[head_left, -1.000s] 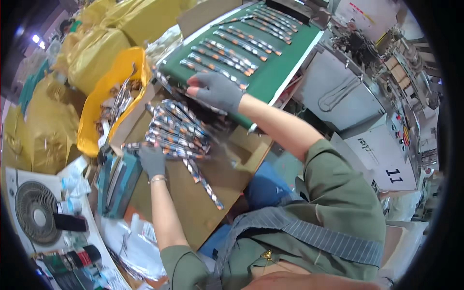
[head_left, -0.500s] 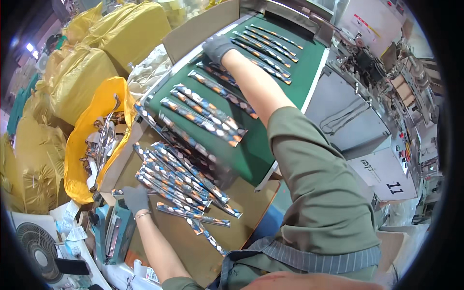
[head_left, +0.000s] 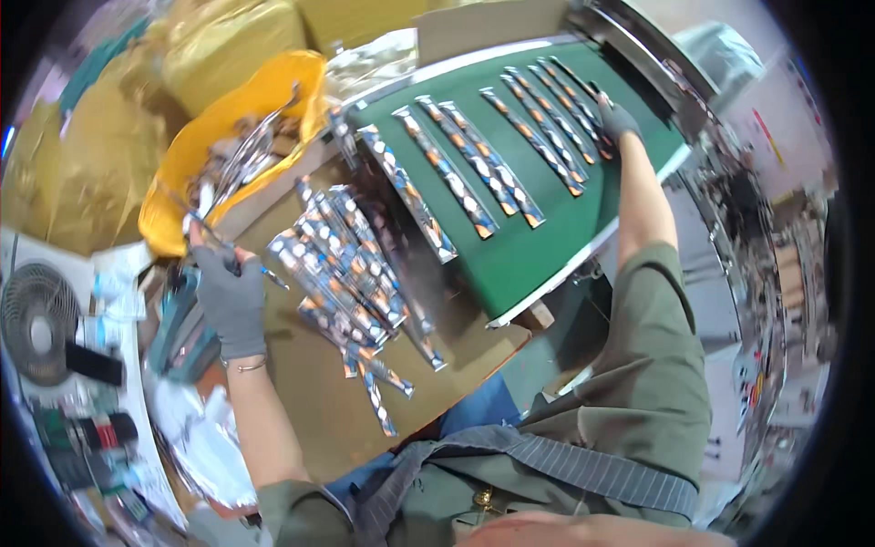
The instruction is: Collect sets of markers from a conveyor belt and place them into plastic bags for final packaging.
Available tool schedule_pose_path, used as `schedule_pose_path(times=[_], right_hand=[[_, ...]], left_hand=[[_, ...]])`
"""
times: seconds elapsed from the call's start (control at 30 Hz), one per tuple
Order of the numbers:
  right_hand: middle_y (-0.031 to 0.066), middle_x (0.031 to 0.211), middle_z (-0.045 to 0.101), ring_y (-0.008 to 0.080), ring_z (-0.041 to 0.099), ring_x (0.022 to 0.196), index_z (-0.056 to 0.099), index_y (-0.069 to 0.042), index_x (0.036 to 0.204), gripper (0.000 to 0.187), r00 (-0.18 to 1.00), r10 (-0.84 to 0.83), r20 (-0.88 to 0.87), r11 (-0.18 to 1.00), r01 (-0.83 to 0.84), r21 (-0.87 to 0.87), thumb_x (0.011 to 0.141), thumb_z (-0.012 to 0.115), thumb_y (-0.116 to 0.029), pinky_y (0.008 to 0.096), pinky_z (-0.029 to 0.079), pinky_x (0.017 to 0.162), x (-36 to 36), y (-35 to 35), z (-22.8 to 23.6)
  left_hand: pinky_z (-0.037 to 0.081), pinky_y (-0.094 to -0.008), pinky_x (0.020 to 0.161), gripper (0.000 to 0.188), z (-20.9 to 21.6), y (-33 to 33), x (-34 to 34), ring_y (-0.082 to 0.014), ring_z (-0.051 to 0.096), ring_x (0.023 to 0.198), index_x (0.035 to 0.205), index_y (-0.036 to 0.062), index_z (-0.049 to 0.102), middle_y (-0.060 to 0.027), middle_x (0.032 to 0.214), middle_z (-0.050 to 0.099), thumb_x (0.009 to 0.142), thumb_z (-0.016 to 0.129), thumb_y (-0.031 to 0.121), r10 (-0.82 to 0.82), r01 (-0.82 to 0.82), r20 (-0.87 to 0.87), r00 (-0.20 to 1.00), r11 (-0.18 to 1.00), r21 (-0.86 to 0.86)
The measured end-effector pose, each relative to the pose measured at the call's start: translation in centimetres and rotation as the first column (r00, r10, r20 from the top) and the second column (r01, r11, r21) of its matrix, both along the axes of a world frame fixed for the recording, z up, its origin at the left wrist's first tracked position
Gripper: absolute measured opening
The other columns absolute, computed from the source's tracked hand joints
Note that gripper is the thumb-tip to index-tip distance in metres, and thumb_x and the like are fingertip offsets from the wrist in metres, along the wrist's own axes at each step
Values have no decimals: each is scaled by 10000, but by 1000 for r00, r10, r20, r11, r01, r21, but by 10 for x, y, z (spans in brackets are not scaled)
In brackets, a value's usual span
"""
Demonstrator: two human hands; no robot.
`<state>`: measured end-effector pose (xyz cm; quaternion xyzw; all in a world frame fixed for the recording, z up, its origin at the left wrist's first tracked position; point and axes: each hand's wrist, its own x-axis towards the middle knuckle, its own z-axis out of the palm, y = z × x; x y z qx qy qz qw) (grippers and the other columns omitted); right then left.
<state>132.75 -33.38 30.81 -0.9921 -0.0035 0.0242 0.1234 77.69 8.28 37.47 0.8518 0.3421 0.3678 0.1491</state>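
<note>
My left hand (head_left: 230,296), in a grey glove, is closed on a slim patterned packet (head_left: 276,278) whose end sticks out past the fingers. It is beside the yellow bag and over a teal device (head_left: 175,333). My right hand (head_left: 616,123), also gloved, is at the far right of the green conveyor belt (head_left: 538,264), fingers reaching onto the last of the slim packets there (head_left: 583,128). Several similar packets (head_left: 456,173) lie slantwise across the belt. A heap of them (head_left: 337,260) covers part of the brown tabletop (head_left: 437,387) between my arms.
A yellow bag (head_left: 164,232) with loose wrappers stands at the left, with large yellow wrapped bundles (head_left: 237,46) behind it. A black fan (head_left: 39,314) is at the far left. The belt's metal housing (head_left: 638,55) and machinery (head_left: 784,246) are at the right.
My right hand has moved rightwards along the belt to the far packets. My left hand has risen from the tabletop toward the yellow bag with a packet. The view has turned.
</note>
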Motion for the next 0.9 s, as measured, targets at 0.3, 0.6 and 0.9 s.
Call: schedule_pose_path(times=[0.3,0.6,0.9], right_hand=[[225,1203,509,389,472,1126,476,-53,1246,521,501,803,323,556,-825,-103,873,487,-416,410,379,975,-288,191,17],[284,1231,476,401,486,1130,413,78,1193,698,801,589,107,718,-580,386,822,547,-498,428,390,956,-400,334,2],[186,819,639,369,616,792,555,-68,959,239,834,279,476,482,-550,682,805,572,-250,439,478,732,-371,402,15]], left_hand=[[483,-322,708,510,-57,-66,-110,-200,601,733,1294,-33,407,-100,836,607,843,564,148,11,-40,-110,994,961,-274],[341,-396,1003,742,-119,-119,-58,-401,407,1219,1375,-96,222,-300,1331,378,910,495,414,151,-47,155,976,847,-529],[335,-392,1009,644,-117,-95,-80,-379,431,1198,1300,-102,359,-275,1312,418,889,566,348,143,9,223,964,825,-566]])
